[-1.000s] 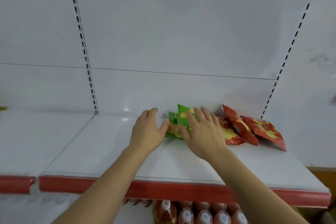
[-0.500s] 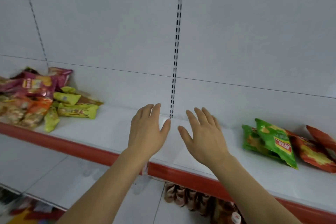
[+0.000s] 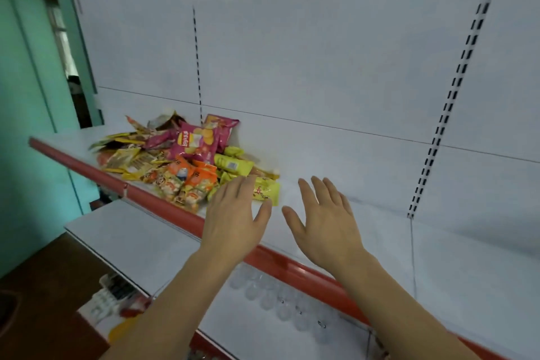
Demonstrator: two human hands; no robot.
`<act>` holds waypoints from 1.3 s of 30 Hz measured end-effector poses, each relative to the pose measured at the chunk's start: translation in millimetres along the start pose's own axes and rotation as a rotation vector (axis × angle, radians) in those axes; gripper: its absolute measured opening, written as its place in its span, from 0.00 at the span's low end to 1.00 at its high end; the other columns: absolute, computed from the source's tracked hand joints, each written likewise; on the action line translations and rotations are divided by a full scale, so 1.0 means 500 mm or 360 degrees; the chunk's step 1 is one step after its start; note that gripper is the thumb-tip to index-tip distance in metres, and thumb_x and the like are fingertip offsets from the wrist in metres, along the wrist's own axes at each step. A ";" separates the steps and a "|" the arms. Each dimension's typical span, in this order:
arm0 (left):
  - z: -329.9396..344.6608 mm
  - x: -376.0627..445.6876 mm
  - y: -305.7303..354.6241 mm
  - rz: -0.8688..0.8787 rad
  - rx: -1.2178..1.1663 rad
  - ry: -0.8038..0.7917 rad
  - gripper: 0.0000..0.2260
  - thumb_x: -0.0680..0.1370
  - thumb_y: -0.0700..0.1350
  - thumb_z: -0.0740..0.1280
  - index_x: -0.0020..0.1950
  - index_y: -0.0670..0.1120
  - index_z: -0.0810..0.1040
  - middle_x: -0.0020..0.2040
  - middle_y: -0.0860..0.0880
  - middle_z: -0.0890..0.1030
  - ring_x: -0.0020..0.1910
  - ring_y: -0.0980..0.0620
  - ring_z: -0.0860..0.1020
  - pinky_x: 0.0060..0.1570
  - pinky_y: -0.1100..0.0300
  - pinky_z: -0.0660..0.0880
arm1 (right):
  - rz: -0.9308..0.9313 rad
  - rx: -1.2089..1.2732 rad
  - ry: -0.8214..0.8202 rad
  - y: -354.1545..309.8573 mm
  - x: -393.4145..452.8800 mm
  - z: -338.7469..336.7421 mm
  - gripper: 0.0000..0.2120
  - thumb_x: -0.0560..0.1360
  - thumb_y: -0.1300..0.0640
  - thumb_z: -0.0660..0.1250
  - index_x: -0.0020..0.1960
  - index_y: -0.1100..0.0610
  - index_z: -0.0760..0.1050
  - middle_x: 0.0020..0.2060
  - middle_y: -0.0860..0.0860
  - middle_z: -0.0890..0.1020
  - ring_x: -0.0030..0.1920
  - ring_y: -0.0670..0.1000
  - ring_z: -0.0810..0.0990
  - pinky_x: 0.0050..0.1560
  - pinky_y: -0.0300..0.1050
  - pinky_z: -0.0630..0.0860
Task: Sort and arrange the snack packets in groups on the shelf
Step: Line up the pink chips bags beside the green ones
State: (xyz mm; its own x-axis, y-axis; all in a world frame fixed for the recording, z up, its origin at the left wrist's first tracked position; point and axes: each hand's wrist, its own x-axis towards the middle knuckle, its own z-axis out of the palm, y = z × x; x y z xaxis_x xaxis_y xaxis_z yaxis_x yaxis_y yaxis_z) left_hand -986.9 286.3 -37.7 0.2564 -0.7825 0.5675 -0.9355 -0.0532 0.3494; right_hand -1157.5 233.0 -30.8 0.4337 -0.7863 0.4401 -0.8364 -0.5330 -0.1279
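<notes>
Both my left hand (image 3: pixel 233 213) and right hand (image 3: pixel 324 219) are spread flat, holding nothing, ready to grab the yellow packet (image 3: pixel 266 191) off the pile's (image 3: pixel 181 161) right edge near the shelf (image 3: pixel 380 199) front.

Packet (image 3: pixel 195 143) print seemingly too blurred
</notes>
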 end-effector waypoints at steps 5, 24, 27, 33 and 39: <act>0.009 0.076 -0.140 -0.0101 0.0070 -0.0011 0.25 0.82 0.56 0.64 0.76 0.45 0.70 0.73 0.46 0.74 0.72 0.43 0.71 0.70 0.46 0.68 | -0.0110 0.0032 0.0038 -0.080 0.142 0.073 0.42 0.74 0.32 0.37 0.79 0.54 0.58 0.78 0.56 0.63 0.79 0.60 0.56 0.76 0.57 0.56; 0.026 0.410 -0.510 -0.0337 0.0008 -0.0204 0.31 0.84 0.60 0.59 0.82 0.46 0.59 0.76 0.44 0.70 0.74 0.43 0.70 0.68 0.47 0.72 | -0.0400 0.0027 0.0032 -0.329 0.593 0.287 0.33 0.82 0.43 0.59 0.81 0.54 0.53 0.79 0.55 0.59 0.80 0.59 0.51 0.79 0.58 0.54; 0.031 0.444 -0.546 -0.0237 -0.0085 -0.0279 0.33 0.83 0.60 0.62 0.82 0.46 0.58 0.73 0.45 0.74 0.69 0.44 0.75 0.61 0.49 0.76 | -0.0331 -0.0050 -0.0016 -0.346 0.622 0.290 0.34 0.81 0.42 0.59 0.81 0.53 0.53 0.78 0.53 0.62 0.79 0.58 0.54 0.79 0.56 0.53; 0.026 0.508 -0.588 -0.0057 -0.0504 -0.0287 0.34 0.79 0.56 0.71 0.81 0.50 0.60 0.74 0.49 0.74 0.71 0.47 0.74 0.66 0.50 0.75 | -0.0132 0.0102 0.0240 -0.358 0.632 0.278 0.25 0.76 0.46 0.71 0.69 0.56 0.75 0.58 0.52 0.80 0.61 0.55 0.75 0.61 0.55 0.75; 0.030 0.540 -0.593 -0.0198 -0.1149 -0.0249 0.30 0.78 0.53 0.73 0.77 0.50 0.66 0.59 0.56 0.77 0.58 0.57 0.77 0.51 0.66 0.70 | 0.0057 0.0250 0.0834 -0.361 0.619 0.257 0.05 0.78 0.58 0.70 0.49 0.58 0.83 0.42 0.49 0.82 0.46 0.52 0.79 0.43 0.45 0.75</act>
State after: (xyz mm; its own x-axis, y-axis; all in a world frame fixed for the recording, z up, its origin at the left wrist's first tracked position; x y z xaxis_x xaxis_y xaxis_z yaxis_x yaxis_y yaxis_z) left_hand -644.1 81.6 0.7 0.2623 -0.8791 0.3980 -0.4959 0.2310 0.8371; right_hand -829.1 45.7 14.5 0.1474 -0.5654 0.8116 -0.7703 -0.5803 -0.2644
